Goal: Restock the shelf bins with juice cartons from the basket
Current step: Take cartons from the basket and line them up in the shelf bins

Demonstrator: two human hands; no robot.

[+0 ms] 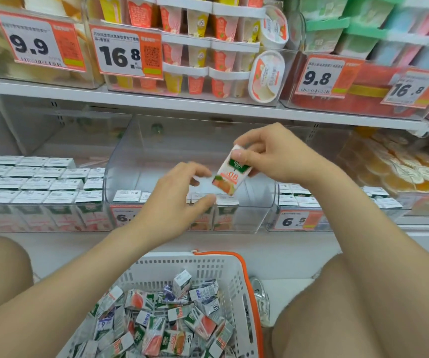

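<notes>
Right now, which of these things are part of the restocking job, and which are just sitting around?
In the job: juice carton in the right hand; left hand beside it; basket of loose cartons; clear shelf bin.
Just there: pudding cups above; price tags; orange jelly cups.

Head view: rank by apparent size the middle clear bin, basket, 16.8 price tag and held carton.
1. clear bin and basket: alike, basket nearer and cropped, unranked.
2. 16.8 price tag.
3. held carton.

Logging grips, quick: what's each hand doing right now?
Left hand: fingers curved by the juice carton, grip cannot be told.
Right hand: pinches the juice carton.
</notes>
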